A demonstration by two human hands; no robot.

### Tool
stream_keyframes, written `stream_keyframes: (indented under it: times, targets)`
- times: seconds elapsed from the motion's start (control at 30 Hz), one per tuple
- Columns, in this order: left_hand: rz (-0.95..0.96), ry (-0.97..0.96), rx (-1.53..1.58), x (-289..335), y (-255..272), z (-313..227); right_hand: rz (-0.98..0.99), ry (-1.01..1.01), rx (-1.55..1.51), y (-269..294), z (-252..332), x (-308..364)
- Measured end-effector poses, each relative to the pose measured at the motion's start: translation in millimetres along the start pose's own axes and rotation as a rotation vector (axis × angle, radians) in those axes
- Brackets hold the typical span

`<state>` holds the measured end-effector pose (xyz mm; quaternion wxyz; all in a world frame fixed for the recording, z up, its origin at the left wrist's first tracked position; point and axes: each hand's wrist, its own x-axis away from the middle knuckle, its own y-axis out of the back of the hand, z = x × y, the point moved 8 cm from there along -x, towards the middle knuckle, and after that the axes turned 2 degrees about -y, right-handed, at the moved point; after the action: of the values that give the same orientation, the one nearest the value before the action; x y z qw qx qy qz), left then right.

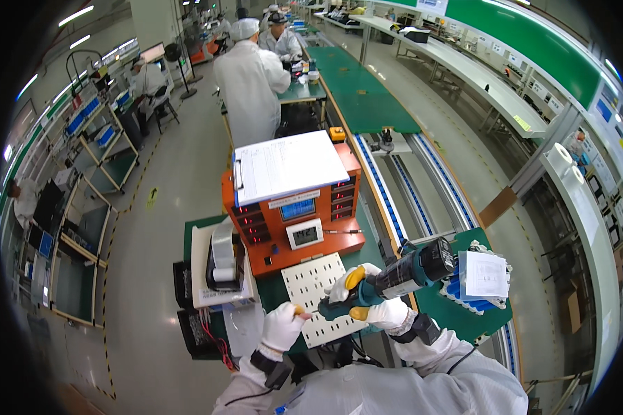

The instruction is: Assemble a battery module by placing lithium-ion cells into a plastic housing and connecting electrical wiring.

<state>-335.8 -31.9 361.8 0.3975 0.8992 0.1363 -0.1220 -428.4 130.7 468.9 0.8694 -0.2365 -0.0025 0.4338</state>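
My right hand [386,313], in a white glove with yellow finger parts, is wrapped round a teal and black cordless screwdriver [394,279]. The tool lies tilted, its black battery end up to the right and its head toward my left hand. My left hand [282,327], gloved the same way, has its thumb and fingertips pressed together beside the tool's head; whatever they may hold is too small to make out. Under both hands lies a white plate with rows of slots [311,282] on the green bench, partly covered by the hands and tool.
An orange instrument box [259,257] with a clipboard [291,166] on top stands beyond the plate. To the left are a tape roll dispenser [223,263] and black bins [195,332]; to the right, blue parts under a paper sheet [482,274]. A conveyor [422,187] runs ahead; co-workers [253,90] are farther off.
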Motion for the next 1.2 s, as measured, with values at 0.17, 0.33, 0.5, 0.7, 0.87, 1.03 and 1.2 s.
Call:
stream_keyframes:
  times: [0.17,0.33,0.5,0.7,0.87,1.03,1.2]
  targets:
    - [0.018,-0.027,0.060,-13,-11,-15,0.028,0.036,0.020,13,-9,5]
    - [0.071,-0.142,0.043,-14,-10,-16,0.001,0.138,0.004,12,-12,4]
    - [0.062,-0.161,0.045,-17,1,-11,-0.026,0.091,0.000,-2,-18,-6]
    - [0.080,-0.198,0.044,-20,11,9,-0.026,0.057,0.041,-13,-37,-18]
    - [0.072,-0.220,0.074,-17,20,21,-0.021,0.104,0.063,-28,-39,-29]
    - [0.079,-0.232,0.080,-10,17,40,-0.094,0.038,0.141,-29,-61,-33]
    - [0.098,-0.187,0.015,-12,18,53,-0.252,0.004,0.100,-47,-56,-45]
